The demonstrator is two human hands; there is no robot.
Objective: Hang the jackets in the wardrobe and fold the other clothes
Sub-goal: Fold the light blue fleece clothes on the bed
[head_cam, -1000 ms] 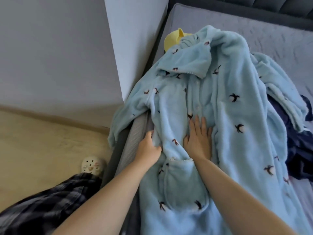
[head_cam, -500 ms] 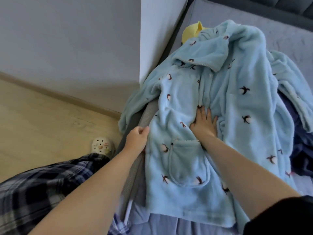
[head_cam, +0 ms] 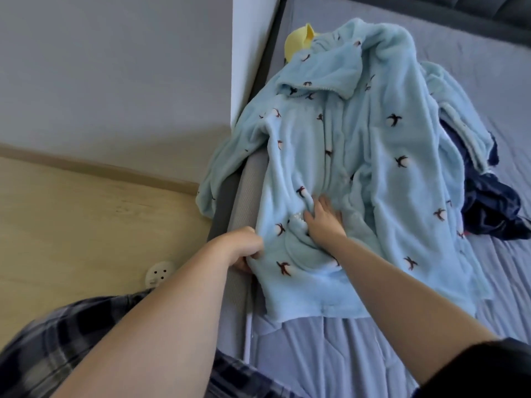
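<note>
The left hand (head_cam: 245,248) had its fingers curled tight round the left edge of the light blue fleece robe (head_cam: 359,173), bunching the cloth right at the side of the bed (head_cam: 373,349). The right hand (head_cam: 323,222) lay on the robe's front just above its patch pocket (head_cam: 304,251), with the fingers bent into the fleece and gathering a fold of it (whether they truly pinched the fold could not be told). The robe was spread face up across the grey bed, one sleeve hanging over the bed's edge toward the wooden floor (head_cam: 71,219). A yellow garment (head_cam: 297,43) peeked out from under its collar, and dark navy clothes (head_cam: 494,208) lay heaped against its right side.
</note>
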